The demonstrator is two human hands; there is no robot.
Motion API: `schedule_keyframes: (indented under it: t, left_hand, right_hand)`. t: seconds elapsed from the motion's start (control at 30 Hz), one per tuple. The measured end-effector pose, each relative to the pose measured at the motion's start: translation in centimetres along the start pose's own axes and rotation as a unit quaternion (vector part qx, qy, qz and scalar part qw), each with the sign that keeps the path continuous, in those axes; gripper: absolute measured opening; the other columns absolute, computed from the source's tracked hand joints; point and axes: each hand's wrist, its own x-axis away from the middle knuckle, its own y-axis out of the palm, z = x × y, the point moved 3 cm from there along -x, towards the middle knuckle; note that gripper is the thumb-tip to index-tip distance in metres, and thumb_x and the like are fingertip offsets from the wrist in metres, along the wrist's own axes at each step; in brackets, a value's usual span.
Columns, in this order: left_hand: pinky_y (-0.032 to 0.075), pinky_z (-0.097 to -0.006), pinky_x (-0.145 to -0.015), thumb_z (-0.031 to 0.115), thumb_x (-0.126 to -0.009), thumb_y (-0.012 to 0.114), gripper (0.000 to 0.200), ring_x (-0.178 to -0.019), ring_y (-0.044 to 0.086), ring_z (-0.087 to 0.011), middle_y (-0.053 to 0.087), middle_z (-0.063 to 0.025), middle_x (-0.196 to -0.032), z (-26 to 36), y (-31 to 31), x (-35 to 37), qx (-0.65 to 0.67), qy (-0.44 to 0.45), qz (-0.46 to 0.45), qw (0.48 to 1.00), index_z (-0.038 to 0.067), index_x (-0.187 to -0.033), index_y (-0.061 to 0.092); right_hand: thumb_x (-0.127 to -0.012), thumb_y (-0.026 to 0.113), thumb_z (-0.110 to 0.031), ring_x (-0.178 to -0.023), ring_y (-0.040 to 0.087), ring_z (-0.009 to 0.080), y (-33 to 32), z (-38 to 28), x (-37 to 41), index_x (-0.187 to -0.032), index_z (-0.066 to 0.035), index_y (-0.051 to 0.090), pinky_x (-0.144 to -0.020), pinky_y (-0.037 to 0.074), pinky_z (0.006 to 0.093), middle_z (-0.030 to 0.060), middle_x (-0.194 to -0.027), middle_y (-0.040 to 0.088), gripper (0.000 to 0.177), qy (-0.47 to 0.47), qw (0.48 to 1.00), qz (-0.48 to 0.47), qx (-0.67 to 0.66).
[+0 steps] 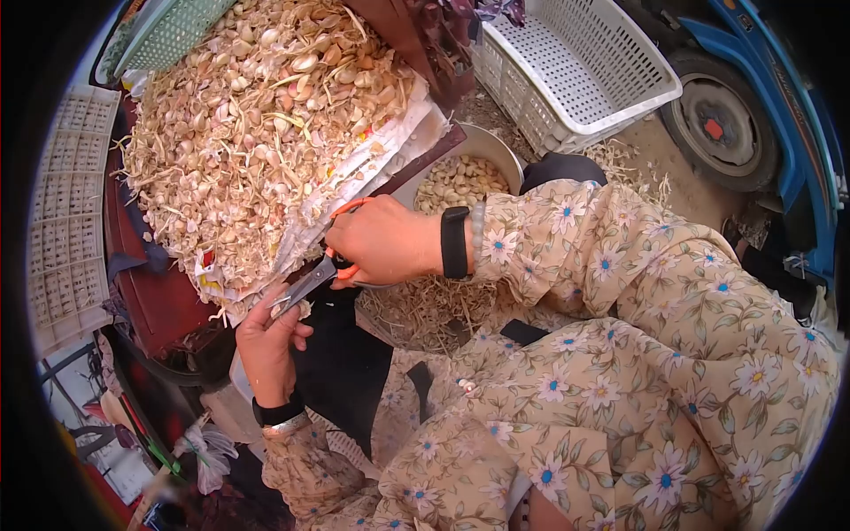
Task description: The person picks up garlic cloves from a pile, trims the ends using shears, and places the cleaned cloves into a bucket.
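My right hand (381, 241) is closed round the orange handles of a pair of scissors (310, 281), whose metal blades point down and left. The blade tips reach the fingers of my left hand (268, 343), which are pinched together at a small pale piece, seemingly a garlic clove (304, 310). Just above both hands lies a large heap of garlic cloves and dry skins (257, 124) on a white sheet (354, 177). Behind my right wrist, a round bowl (496, 146) holds peeled-looking cloves (462, 181).
A white perforated crate (567, 115) stands at the upper right, beside a blue vehicle's wheel (719, 124). Another pale crate (71, 221) is at the left, a green basket (173, 35) at the upper left. Dry stalks (425, 311) lie below my right hand.
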Motion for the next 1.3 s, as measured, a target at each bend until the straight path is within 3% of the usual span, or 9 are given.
schedule_keyframes:
  t: [0.17, 0.6, 0.8, 0.9, 1.03, 1.1, 1.17, 1.23, 1.3]
  left_hand:
    - [0.041, -0.0185, -0.041, -0.001, -0.078, 0.061, 0.031, -0.050, 0.057, -0.0109, 0.062, -0.0077, -0.075, -2.6, -0.9, 1.1, -0.022, -0.072, -0.063, 0.995, -0.005, -0.107, 0.054]
    - [0.043, -0.0204, -0.044, 0.010, -0.082, 0.061, 0.027, -0.052, 0.058, -0.0127, 0.063, -0.0124, -0.077, -5.3, -1.3, 2.8, 0.056, -0.086, -0.076, 0.992, -0.005, -0.103, 0.054]
    - [0.044, -0.0206, -0.048, 0.010, -0.085, 0.057, 0.025, -0.059, 0.059, -0.0126, 0.062, -0.0122, -0.082, -5.1, -0.9, 3.7, 0.036, -0.026, -0.084, 0.995, -0.004, -0.106, 0.054]
    - [0.044, -0.0201, -0.049, 0.011, -0.087, 0.055, 0.025, -0.059, 0.058, -0.0115, 0.062, -0.0107, -0.082, -5.4, -4.3, 4.9, 0.048, 0.008, 0.062, 0.997, -0.003, -0.107, 0.054]
    - [0.045, -0.0201, -0.054, 0.009, -0.082, 0.059, 0.028, -0.059, 0.057, -0.0104, 0.060, -0.0062, -0.076, -8.7, -12.7, 7.3, -0.205, -0.068, 0.195, 0.957, 0.001, -0.109, 0.056]
    - [0.049, -0.0255, -0.063, 0.003, -0.074, 0.064, 0.040, -0.076, 0.061, -0.0163, 0.062, -0.0077, -0.086, -12.1, -16.6, 8.4, -0.584, -0.106, 0.112, 0.797, -0.002, -0.112, 0.054]
    - [0.049, -0.0242, -0.063, 0.003, -0.077, 0.062, 0.033, -0.079, 0.059, -0.0131, 0.061, -0.0060, -0.088, -14.0, -18.3, 7.5, -0.602, 0.047, 0.150, 0.783, -0.001, -0.109, 0.056]
    - [0.049, -0.0233, -0.062, 0.004, -0.079, 0.060, 0.029, -0.077, 0.059, -0.0116, 0.061, -0.0053, -0.087, -9.3, -14.3, 4.7, -0.378, 0.048, 0.178, 0.907, 0.000, -0.108, 0.057]
    - [0.048, -0.0215, -0.060, 0.005, -0.083, 0.058, 0.022, -0.072, 0.057, -0.0083, 0.061, -0.0040, -0.086, -5.8, -10.9, 0.0, -0.246, 0.103, 0.175, 0.948, 0.000, -0.104, 0.060]
  right_hand:
    - [-0.071, 0.066, -0.045, -0.083, 0.059, 0.0284, 0.6, -0.5, 0.2, -0.082, -0.005, 0.059, -0.065, 0.049, 0.0393, 0.0093, -0.076, 0.059, 0.042, 0.011, 0.988, -0.156, -0.007]
    - [-0.072, 0.063, -0.050, -0.070, 0.061, 0.0325, 1.0, -1.6, 0.7, -0.073, -0.002, 0.061, -0.062, 0.047, 0.0413, 0.0128, -0.068, 0.060, 0.048, 0.035, 0.971, -0.237, -0.029]
    - [-0.077, 0.057, -0.057, -0.053, 0.053, 0.0248, 2.2, -1.3, 0.5, -0.070, -0.001, 0.058, -0.051, 0.042, 0.0339, 0.0120, -0.058, 0.055, 0.057, 0.124, 0.924, -0.276, -0.234]
    - [-0.079, 0.055, -0.057, -0.051, 0.049, 0.0172, 1.6, 0.0, 0.1, -0.067, 0.000, 0.056, -0.049, 0.040, 0.0309, 0.0089, -0.055, 0.051, 0.059, 0.225, 0.900, -0.218, -0.303]
    - [-0.078, 0.057, -0.056, -0.053, 0.051, 0.0127, 1.8, 1.4, -0.1, -0.065, -0.003, 0.055, -0.049, 0.040, 0.0279, 0.0038, -0.056, 0.053, 0.055, 0.291, 0.851, -0.155, -0.409]
    - [-0.078, 0.058, -0.056, -0.050, 0.051, 0.0114, 1.0, 1.1, -0.2, -0.063, -0.005, 0.053, -0.047, 0.041, 0.0253, 0.0022, -0.057, 0.053, 0.053, 0.308, 0.838, -0.142, -0.427]
    - [-0.078, 0.059, -0.055, -0.049, 0.051, 0.0109, 0.9, 1.2, -0.5, -0.062, -0.005, 0.052, -0.046, 0.040, 0.0246, 0.0025, -0.056, 0.053, 0.053, 0.303, 0.837, -0.137, -0.434]
    - [-0.078, 0.057, -0.057, -0.047, 0.052, 0.0109, 0.4, 1.1, -0.5, -0.062, -0.005, 0.053, -0.043, 0.041, 0.0237, 0.0034, -0.056, 0.054, 0.055, 0.300, 0.835, -0.124, -0.444]
    - [-0.076, 0.056, -0.060, -0.046, 0.055, 0.0121, 0.7, 1.7, -0.9, -0.063, -0.003, 0.056, -0.042, 0.044, 0.0246, 0.0047, -0.058, 0.056, 0.058, 0.288, 0.842, -0.108, -0.443]
